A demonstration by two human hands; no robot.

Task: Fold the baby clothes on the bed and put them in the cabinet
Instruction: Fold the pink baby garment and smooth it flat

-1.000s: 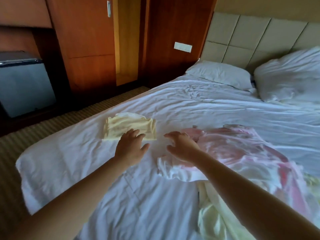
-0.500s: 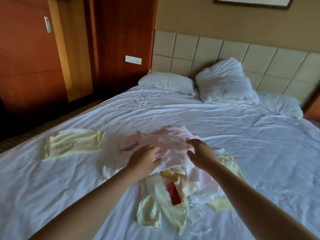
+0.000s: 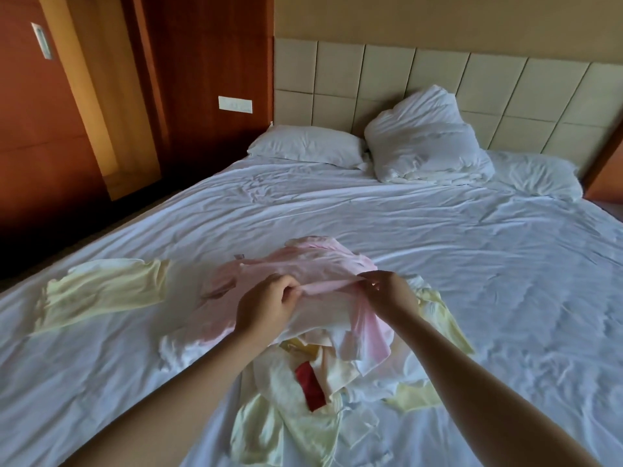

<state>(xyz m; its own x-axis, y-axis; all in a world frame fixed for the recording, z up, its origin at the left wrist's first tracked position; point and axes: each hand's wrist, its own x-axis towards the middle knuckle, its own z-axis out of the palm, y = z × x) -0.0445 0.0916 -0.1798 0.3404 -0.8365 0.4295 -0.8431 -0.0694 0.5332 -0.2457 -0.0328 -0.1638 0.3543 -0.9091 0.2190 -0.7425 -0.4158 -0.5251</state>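
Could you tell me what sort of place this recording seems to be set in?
Probably a hotel bedroom: a wide bed with white pillows, a padded panel headboard, and wooden cabinets beside it.

The garment point(image 3: 313, 267) is pale pink, the top point(image 3: 101, 294) pale yellow, the bed sheet point(image 3: 472, 271) white, the cabinet point(image 3: 40, 129) reddish-brown, the headboard point(image 3: 505, 82) beige.

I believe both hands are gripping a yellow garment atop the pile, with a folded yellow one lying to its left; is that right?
Not quite: the head view shows the left hand and right hand gripping a pink garment, not yellow. The folded yellow garment lies to its left.
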